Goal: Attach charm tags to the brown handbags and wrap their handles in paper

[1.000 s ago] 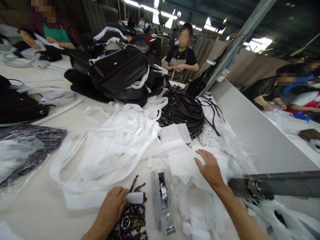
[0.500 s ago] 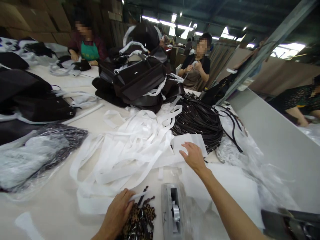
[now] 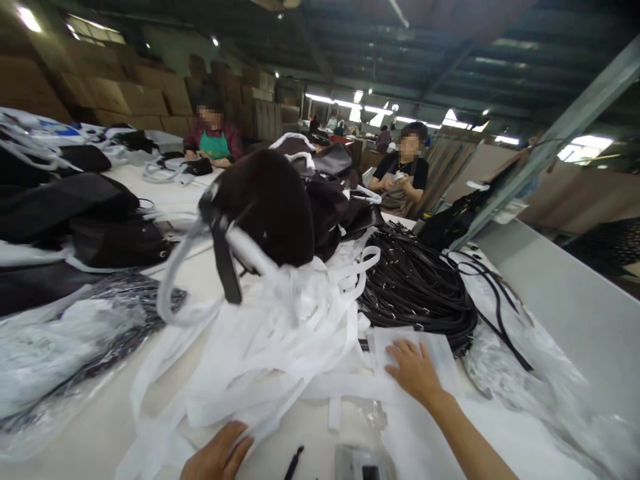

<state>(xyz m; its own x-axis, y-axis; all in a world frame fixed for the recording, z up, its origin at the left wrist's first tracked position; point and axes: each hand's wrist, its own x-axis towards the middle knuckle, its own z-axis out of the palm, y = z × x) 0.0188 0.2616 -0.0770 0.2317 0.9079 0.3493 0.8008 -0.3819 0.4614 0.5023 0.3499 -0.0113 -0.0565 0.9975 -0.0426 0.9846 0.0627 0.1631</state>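
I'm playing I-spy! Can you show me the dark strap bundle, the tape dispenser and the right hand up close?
Dark strap bundle (image 3: 417, 293): head view, middle of the coiled straps.
Tape dispenser (image 3: 350, 460): head view, its far end, the only part in frame.
Right hand (image 3: 414, 373): head view, back of the hand.

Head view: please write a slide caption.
Right hand over a white sheet beside black straps; left hand by white strips.

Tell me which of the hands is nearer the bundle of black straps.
Right. The right hand is just on the near side of the bundle of black straps, over a white sheet; the left hand is farther off, low in the picture, by the white strips.
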